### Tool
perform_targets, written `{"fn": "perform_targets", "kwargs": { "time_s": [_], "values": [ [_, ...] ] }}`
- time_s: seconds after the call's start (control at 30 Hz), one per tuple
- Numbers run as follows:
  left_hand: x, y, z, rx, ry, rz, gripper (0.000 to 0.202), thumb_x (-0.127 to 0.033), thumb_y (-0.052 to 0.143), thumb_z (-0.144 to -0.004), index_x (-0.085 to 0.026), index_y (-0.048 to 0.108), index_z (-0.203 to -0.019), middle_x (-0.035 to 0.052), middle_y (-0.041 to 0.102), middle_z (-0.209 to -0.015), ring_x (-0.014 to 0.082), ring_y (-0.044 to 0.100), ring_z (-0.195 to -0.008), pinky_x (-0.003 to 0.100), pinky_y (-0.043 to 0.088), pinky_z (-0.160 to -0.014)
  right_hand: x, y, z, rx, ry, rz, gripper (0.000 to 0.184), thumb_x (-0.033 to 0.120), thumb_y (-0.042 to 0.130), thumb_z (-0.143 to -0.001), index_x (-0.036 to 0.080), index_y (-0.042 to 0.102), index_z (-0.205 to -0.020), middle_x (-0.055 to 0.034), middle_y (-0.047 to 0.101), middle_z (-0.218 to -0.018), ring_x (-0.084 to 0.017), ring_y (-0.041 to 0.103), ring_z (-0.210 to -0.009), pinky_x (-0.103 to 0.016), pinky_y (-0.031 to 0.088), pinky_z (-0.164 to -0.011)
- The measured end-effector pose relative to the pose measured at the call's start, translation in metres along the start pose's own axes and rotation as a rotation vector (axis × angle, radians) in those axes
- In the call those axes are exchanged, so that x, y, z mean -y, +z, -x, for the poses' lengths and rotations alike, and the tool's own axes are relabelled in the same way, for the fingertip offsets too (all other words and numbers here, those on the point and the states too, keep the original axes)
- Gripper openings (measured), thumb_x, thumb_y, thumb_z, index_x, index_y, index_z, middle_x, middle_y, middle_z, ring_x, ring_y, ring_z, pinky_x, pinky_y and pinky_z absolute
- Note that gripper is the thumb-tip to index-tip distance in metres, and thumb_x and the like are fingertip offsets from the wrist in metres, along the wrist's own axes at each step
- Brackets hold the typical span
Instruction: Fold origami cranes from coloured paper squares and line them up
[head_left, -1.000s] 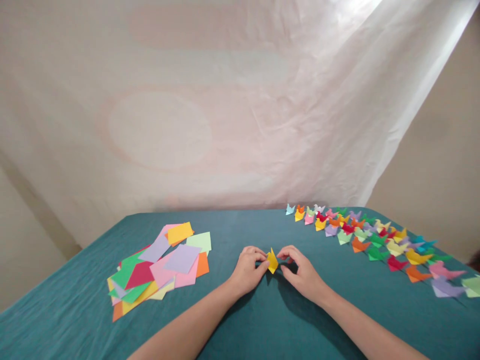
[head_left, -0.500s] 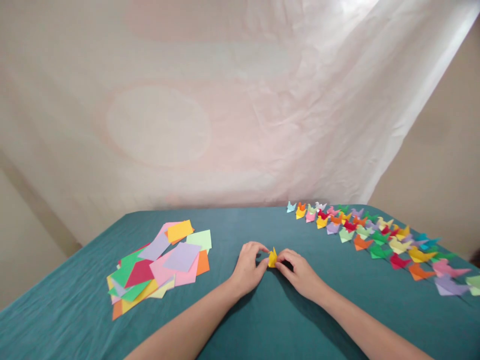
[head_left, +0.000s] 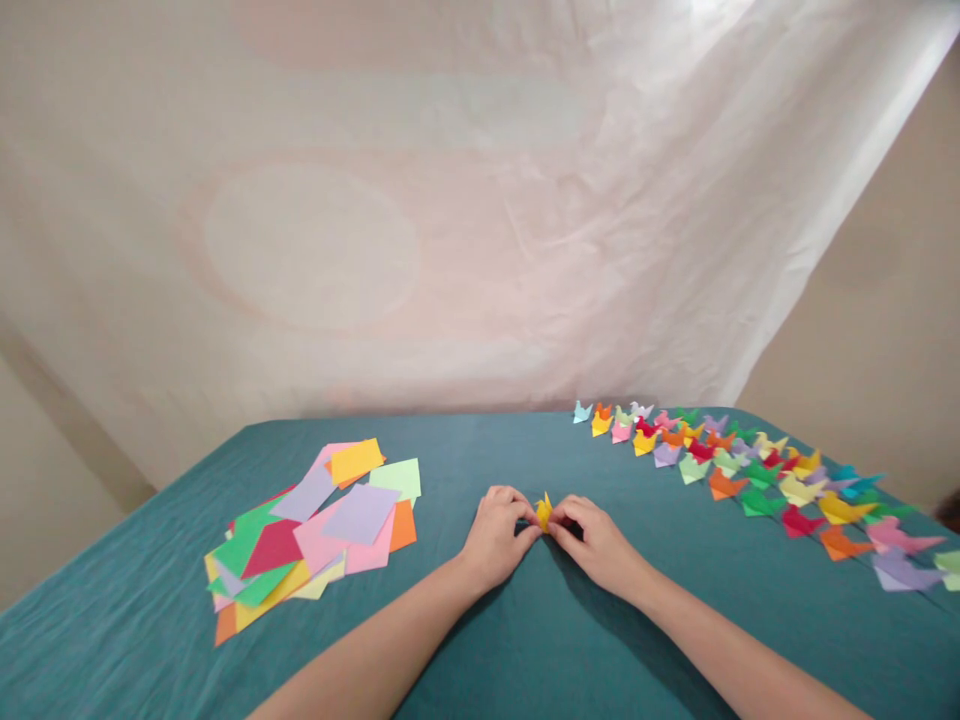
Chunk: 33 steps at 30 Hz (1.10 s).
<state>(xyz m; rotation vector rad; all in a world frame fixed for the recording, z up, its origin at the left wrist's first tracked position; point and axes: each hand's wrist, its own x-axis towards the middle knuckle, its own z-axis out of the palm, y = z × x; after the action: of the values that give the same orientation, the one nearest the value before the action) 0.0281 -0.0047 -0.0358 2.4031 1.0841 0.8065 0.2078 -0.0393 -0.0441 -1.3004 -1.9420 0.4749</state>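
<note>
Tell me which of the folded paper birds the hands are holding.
The yellow bird, pinched between the left hand and right hand. All the other birds lie untouched in rows at the right.

The table (head_left: 525,640) has a matt teal cloth, slightly wrinkled. The sheets (head_left: 315,520) near its left edge are smooth matt paper, as are the birds (head_left: 750,470) at its right edge. The backdrop (head_left: 450,200) is creased white fabric

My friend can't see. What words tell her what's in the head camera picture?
The left hand and right hand pinch a small yellow folded paper between them on a teal tablecloth. Loose coloured paper squares lie at left; rows of folded paper birds at right.
</note>
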Motion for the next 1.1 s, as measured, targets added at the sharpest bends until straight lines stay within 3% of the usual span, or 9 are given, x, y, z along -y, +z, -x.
{"fn": "perform_targets", "kwargs": {
  "time_s": [0.37,0.7,1.1],
  "values": [
    [-0.0011,0.0007,-0.0005,0.015,0.000,-0.034,0.015,-0.028,0.052,-0.085,-0.020,0.063,-0.080,0.0033,0.060,-0.086,0.0199,0.050,-0.090,0.033,0.037,-0.081,-0.0052,0.0000,0.0007,0.047,0.012,0.060,0.017,0.029,0.051,-0.085,0.022,0.065,-0.077,-0.0039,0.057,-0.078,-0.019,0.053,-0.078,-0.033,0.041,-0.072],
    [-0.0016,0.0021,-0.0007,0.009,-0.023,-0.070,0.016,-0.031,0.053,-0.084,-0.021,0.065,-0.081,0.0037,0.060,-0.086,0.0206,0.050,-0.090,0.033,0.038,-0.079,-0.0084,0.0033,-0.0026,0.053,0.011,0.172,0.017,0.027,0.047,-0.087,0.020,0.059,-0.078,-0.0056,0.055,-0.086,-0.020,0.051,-0.083,-0.034,0.041,-0.074],
    [0.0011,0.0031,-0.0019,0.008,-0.014,-0.068,0.015,-0.034,0.057,-0.081,-0.021,0.065,-0.080,0.0043,0.061,-0.087,0.0214,0.051,-0.091,0.033,0.038,-0.080,-0.0102,0.0056,-0.0053,0.056,0.018,0.236,0.013,0.021,0.047,-0.085,0.020,0.055,-0.075,-0.0048,0.057,-0.082,-0.019,0.052,-0.079,-0.031,0.040,-0.071]
  ]
}}
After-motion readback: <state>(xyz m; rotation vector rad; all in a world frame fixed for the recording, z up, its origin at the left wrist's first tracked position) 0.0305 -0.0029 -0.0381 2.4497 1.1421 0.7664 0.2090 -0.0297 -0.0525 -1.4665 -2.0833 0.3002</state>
